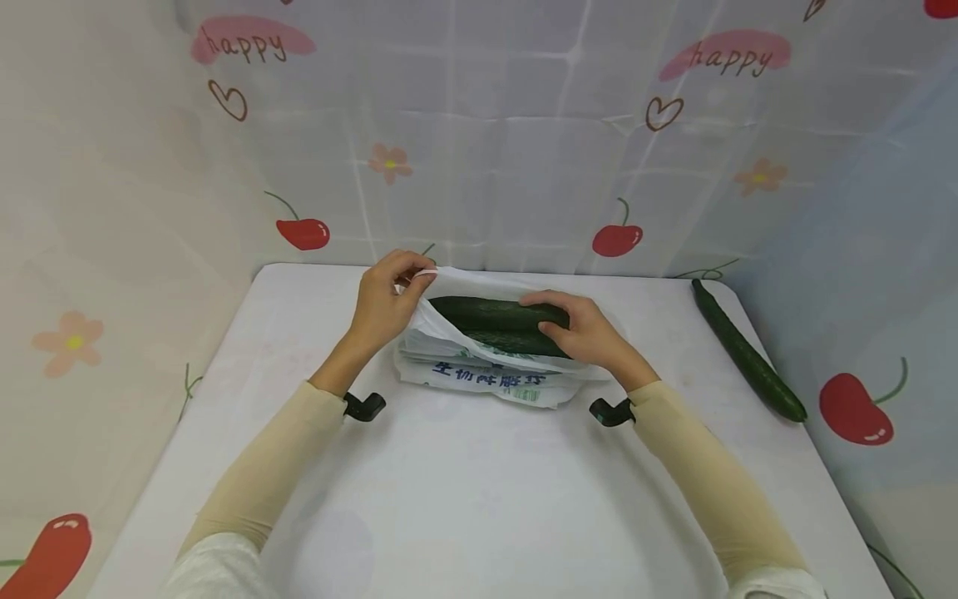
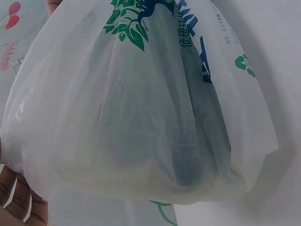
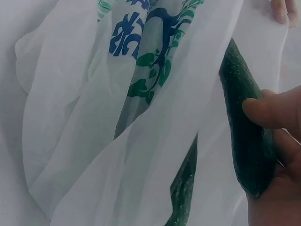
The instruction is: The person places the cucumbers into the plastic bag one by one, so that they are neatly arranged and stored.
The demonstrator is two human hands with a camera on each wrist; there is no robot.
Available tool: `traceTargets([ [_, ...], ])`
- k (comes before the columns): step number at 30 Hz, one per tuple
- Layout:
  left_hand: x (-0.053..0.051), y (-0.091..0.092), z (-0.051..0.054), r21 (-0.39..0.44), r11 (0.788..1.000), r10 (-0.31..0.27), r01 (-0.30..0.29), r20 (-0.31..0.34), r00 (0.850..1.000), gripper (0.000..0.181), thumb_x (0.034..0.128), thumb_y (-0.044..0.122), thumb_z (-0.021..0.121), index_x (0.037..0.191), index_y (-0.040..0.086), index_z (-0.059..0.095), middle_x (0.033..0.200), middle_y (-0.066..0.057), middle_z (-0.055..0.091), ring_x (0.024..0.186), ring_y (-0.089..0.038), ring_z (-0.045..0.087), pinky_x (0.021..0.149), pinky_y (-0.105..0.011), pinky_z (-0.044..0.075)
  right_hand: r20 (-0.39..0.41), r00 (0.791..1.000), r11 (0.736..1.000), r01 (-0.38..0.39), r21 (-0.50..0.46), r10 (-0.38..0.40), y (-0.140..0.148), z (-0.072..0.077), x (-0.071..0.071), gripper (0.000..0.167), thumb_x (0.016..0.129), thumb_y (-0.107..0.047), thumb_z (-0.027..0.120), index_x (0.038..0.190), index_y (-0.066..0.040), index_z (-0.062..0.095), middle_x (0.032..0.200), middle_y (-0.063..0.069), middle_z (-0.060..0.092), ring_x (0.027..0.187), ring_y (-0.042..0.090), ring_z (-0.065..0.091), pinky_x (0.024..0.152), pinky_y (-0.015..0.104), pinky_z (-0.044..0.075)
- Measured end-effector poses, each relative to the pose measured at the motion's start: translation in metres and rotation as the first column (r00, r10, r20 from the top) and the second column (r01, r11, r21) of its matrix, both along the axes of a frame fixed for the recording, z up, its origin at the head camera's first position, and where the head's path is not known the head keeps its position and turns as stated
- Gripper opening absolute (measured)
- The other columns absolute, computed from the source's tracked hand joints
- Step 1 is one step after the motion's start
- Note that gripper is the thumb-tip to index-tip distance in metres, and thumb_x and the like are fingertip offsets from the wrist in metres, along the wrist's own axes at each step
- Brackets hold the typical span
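Observation:
A white plastic bag (image 1: 486,378) with blue and green print lies on its side at the back of the table. My left hand (image 1: 385,304) pinches the rim of the bag at its left end. My right hand (image 1: 591,333) grips a dark green cucumber (image 3: 244,127) at its right end, thumb on the near side. That cucumber lies within the bag's mouth. Below it, partly covered by the plastic, a second cucumber (image 3: 186,188) shows. Through the bag's thin wall (image 2: 136,117) in the left wrist view, dark shapes appear; their ends are blurred.
Another cucumber (image 1: 748,358) lies along the right edge of the white table (image 1: 479,499). Curtains (image 1: 486,150) printed with cherries and flowers hang behind and at both sides. Black wrist mounts (image 1: 364,407) stick out beneath both wrists.

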State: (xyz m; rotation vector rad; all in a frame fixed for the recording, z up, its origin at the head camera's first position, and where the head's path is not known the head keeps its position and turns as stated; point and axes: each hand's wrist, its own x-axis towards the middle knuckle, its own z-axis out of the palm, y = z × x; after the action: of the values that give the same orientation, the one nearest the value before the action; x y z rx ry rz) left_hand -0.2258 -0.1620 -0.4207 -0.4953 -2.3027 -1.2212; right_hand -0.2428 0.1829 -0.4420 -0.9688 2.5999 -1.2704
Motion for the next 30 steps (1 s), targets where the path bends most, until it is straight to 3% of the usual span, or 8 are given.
traceTargets([
  [4, 0.000, 0.001, 0.000, -0.001, 1.000, 0.001, -0.001, -0.011, 1.000, 0.011, 0.1028, 0.017, 0.075, 0.110, 0.010, 0.078, 0.101, -0.008, 0.074, 0.088, -0.020, 0.067, 0.081, -0.020, 0.054, -0.025, 1.000, 1.000, 0.013, -0.009, -0.013, -0.002, -0.006, -0.009, 0.043, 0.102, 0.003, 0.066, 0.142, -0.012, 0.068, 0.154, 0.010, 0.064, 0.151, 0.034, 0.054, 0.124, 0.062, 0.044],
  [13, -0.002, 0.002, -0.002, -0.016, 1.000, 0.008, -0.008, -0.015, 1.000, 0.010, 0.1035, 0.015, 0.073, 0.110, 0.009, 0.077, 0.101, -0.008, 0.073, 0.088, -0.020, 0.067, 0.081, -0.023, 0.055, -0.112, 0.984, 0.986, 0.149, 0.075, -0.141, 0.003, -0.022, -0.019, 0.038, 0.106, -0.007, 0.067, 0.141, -0.019, 0.071, 0.153, 0.008, 0.066, 0.148, 0.034, 0.058, 0.121, 0.060, 0.047],
  [20, -0.003, 0.003, 0.003, -0.012, 1.000, 0.026, -0.026, -0.018, 0.999, 0.010, 0.1017, 0.013, 0.075, 0.111, 0.008, 0.077, 0.103, -0.010, 0.074, 0.090, -0.025, 0.070, 0.082, -0.036, 0.059, -0.147, 0.977, 0.974, 0.177, 0.143, -0.156, 0.006, -0.018, -0.015, 0.042, 0.106, -0.012, 0.068, 0.147, -0.021, 0.066, 0.158, 0.008, 0.062, 0.150, 0.033, 0.056, 0.123, 0.057, 0.046],
  [25, -0.003, 0.002, 0.002, -0.010, 0.999, 0.032, -0.032, -0.011, 0.999, 0.010, 0.1018, 0.013, 0.075, 0.110, 0.009, 0.078, 0.103, -0.009, 0.074, 0.090, -0.022, 0.069, 0.081, -0.028, 0.057, -0.169, 0.970, 0.965, 0.201, 0.168, -0.173, 0.012, -0.020, -0.013, 0.044, 0.105, -0.013, 0.070, 0.149, -0.019, 0.065, 0.155, 0.010, 0.064, 0.142, 0.035, 0.062, 0.119, 0.057, 0.050],
  [30, -0.004, 0.001, 0.000, -0.010, 0.999, 0.032, -0.032, -0.013, 0.999, 0.010, 0.1022, 0.014, 0.074, 0.110, 0.009, 0.078, 0.102, -0.008, 0.074, 0.089, -0.021, 0.069, 0.081, -0.024, 0.056, -0.223, 0.944, 0.951, 0.276, 0.137, -0.242, 0.014, -0.024, -0.014, 0.040, 0.103, -0.016, 0.074, 0.143, -0.015, 0.068, 0.146, 0.012, 0.070, 0.131, 0.036, 0.069, 0.113, 0.057, 0.054],
])
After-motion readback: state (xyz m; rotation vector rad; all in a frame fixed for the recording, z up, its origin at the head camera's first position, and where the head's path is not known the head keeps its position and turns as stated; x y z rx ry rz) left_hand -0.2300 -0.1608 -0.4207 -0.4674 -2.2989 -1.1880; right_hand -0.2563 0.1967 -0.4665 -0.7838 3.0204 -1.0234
